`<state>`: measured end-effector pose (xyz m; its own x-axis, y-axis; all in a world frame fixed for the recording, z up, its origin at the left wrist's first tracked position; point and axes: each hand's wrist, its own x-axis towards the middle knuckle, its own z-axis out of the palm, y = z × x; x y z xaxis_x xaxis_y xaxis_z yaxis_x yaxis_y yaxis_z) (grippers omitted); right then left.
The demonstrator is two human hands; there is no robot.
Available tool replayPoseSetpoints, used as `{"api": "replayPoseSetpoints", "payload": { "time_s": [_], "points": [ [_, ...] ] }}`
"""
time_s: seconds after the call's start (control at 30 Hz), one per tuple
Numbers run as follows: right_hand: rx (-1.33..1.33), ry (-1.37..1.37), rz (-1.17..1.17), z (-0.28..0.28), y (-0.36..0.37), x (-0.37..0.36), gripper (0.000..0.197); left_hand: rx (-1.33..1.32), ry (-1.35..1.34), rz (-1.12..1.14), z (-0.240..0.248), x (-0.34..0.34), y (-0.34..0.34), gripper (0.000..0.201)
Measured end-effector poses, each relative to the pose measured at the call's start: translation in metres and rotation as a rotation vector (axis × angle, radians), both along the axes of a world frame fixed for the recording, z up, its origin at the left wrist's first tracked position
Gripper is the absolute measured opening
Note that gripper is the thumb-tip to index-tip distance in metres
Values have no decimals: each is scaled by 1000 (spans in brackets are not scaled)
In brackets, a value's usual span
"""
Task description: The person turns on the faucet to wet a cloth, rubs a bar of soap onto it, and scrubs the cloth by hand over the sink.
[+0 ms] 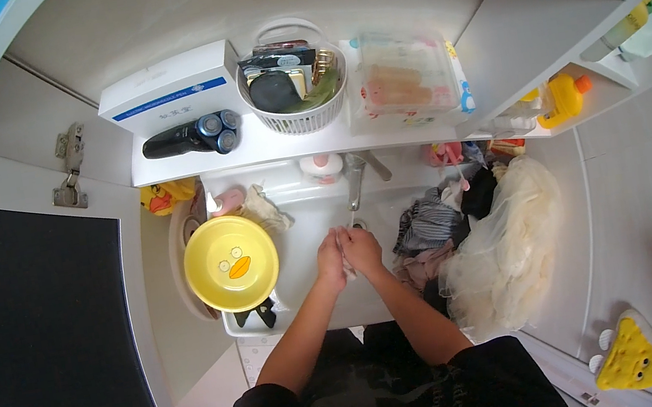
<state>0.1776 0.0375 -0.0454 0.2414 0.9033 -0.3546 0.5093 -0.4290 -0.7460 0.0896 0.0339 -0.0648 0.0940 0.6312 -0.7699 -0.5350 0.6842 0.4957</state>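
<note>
I see both hands pressed together over the white sink basin (305, 232), just below the faucet (355, 182). My left hand (329, 256) and right hand (362, 249) touch along their inner edges, and a small piece of pale cloth (345, 258) shows between them. The fingers of both hands are curled closed on that cloth, which sits squeezed between the palms with only a thin strip visible; what kind of cloth it is I cannot tell.

Left of the hands, a yellow duck-face bowl (230, 263) rests on the sink's edge, near the left hand but not touching it. Right of the hands, a heap of laundry (430, 225) with a striped garment lies beside the basin, and a bundle of cream tulle (504, 248) spills past it.

On the shelf (167, 169) above the sink stand a black electric shaver (192, 136), a white box (169, 87), a white basket (294, 81) of toiletries and a clear plastic container (406, 76).
</note>
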Motion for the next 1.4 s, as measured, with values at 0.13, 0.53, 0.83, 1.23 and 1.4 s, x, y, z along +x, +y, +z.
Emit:
{"api": "replayPoseSetpoints", "payload": {
  "time_s": [0.13, 0.53, 0.83, 1.23, 1.4],
  "points": [
    [41, 3, 41, -6, 0, 0, 36, -40, -75, -42, 4, -6, -2, 37],
    [-79, 477, -74, -25, -3, 20, 34, 78, -96, -61, -3, -6, 10, 24],
    [249, 282, -79, -53, -10, 42, 24, 244, 74, -261, -1, -2, 9, 15],
    [368, 152, -244, -54, -21, 41, 32, 97, 56, -183, 7, -2, 1, 16],
    [-147, 418, -237, -19, -22, 34, 43, 56, 12, -98, 5, -10, -2, 17]
  ]
}}
